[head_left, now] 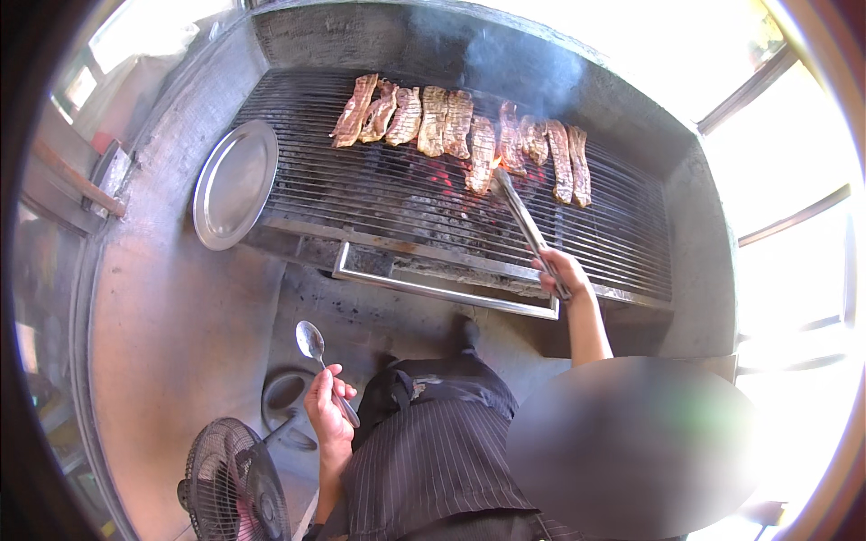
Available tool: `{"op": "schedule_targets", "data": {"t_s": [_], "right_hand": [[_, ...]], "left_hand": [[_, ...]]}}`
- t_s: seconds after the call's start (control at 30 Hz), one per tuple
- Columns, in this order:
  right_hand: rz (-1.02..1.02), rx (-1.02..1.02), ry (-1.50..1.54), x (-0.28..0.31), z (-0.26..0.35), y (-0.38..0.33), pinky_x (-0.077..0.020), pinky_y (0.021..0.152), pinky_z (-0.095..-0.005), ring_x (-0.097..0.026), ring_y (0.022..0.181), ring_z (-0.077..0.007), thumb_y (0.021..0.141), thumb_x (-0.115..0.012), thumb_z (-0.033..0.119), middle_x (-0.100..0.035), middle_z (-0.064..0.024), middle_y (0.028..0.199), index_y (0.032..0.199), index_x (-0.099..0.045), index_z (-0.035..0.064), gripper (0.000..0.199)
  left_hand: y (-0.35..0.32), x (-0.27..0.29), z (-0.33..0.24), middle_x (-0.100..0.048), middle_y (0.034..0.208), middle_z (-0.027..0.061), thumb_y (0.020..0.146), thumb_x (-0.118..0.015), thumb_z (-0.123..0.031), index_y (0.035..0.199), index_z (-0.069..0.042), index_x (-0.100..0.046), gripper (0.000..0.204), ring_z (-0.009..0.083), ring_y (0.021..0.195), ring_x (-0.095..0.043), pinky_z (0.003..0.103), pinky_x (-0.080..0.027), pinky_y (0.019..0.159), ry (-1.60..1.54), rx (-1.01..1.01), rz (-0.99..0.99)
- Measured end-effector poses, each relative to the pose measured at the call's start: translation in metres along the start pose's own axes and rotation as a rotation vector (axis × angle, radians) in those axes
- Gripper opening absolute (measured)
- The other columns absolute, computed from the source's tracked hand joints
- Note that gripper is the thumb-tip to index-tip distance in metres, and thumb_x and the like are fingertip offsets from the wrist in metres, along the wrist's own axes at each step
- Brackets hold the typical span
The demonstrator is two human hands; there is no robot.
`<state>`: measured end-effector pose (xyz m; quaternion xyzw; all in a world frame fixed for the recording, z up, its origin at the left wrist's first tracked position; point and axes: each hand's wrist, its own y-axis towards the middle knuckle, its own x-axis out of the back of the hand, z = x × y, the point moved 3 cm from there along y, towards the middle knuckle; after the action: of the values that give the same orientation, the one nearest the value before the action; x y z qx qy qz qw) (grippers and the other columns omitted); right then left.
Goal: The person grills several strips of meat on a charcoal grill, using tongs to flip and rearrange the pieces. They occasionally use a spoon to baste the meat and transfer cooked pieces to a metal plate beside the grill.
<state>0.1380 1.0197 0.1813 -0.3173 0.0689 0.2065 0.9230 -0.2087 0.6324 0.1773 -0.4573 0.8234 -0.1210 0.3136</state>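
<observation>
Striped clothes [424, 455] came nearest; left grip [328, 406] held a spoon [309, 340], right grip [563, 272] the tongs [523, 218]; flame [497, 161] could scorch meat [482, 144].

A blurred oval [631, 446] hides part of the right arm [589, 329]. The lower edge cuts off the fan [221, 478]. Smoke [523, 68] veils the grill's back wall [352, 41]. Whether the tongs [527, 227] touch the nearest meat strip [481, 155] is unclear.

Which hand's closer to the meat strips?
Right. The right hand is by the grill, tongs angled toward the meat strips; the left hand, with a spoon, is farther back.
</observation>
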Motion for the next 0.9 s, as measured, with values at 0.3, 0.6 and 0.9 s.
{"op": "schedule_targets", "data": {"t_s": [0.3, 0.6, 0.9], "right_hand": [[-0.192, 0.242, -0.371, -0.039, 0.004, 0.033, -0.0443, 0.046, -0.0306, -0.056, 0.049, -0.0154, 0.092, -0.069, 0.022, -0.065, -0.0056, 0.072, 0.106, -0.071, 0.0002, 0.026], [-0.584, 0.542, -1.771, -0.014, 0.057, 0.033, -0.0586, 0.081, -0.047, -0.072, 0.092, -0.0398, 0.085, -0.069, 0.017, -0.07, -0.0227, 0.1, 0.121, -0.058, -0.0031, 0.042], [-0.118, 0.294, -0.103, 0.023, 0.082, 0.017, -0.04, 0.041, -0.0229, -0.049, 0.045, -0.0068, 0.1, -0.058, 0.022, -0.061, -0.0011, 0.079, 0.123, -0.063, 0.0019, 0.031]], "left_hand": [[-0.003, -0.039, -0.006, -0.053, 0.068, -0.0002, 0.105, -0.058, -0.024, 0.106, 0.001, -0.069, 0.027, 0.0128, 0.064, -0.055, 0.03, -0.051, 0.066, 0.066, -0.029, 0.091], [-0.005, -0.023, 0.002, -0.054, 0.067, -0.0005, 0.105, -0.058, -0.023, 0.104, 0.001, -0.069, 0.027, 0.0131, 0.063, -0.056, 0.029, -0.051, 0.067, 0.056, 0.009, 0.051], [-0.001, -0.031, -0.001, -0.053, 0.068, -0.0002, 0.105, -0.059, -0.023, 0.105, 0.002, -0.069, 0.027, 0.0118, 0.065, -0.054, 0.029, -0.05, 0.066, 0.038, -0.018, 0.071]]}}
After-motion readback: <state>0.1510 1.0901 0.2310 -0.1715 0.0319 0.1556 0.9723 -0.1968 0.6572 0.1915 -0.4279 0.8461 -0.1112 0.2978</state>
